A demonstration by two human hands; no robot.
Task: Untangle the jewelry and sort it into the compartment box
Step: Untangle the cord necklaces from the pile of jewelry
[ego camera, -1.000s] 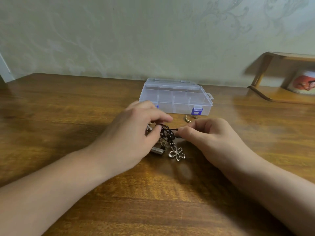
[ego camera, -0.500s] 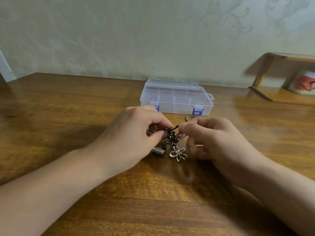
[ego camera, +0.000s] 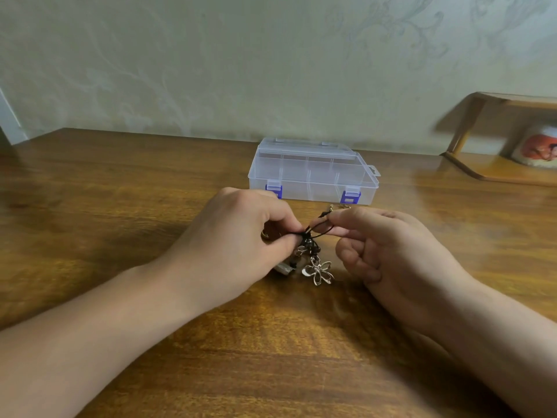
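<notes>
Mid-desk, the left hand (ego camera: 238,236) pinches the tangled black cord knot (ego camera: 308,240) while the right hand (ego camera: 388,245) pinches a loop; it should tease gently, sparing the silver flower pendant (ego camera: 320,271).

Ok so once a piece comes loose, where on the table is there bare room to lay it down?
Bare wood lies left of the left hand, right of the right hand short of the wooden shelf, and left of the compartment box. It is crowded between the hands, round the black cord and flower pendant, and just before the box.
</notes>
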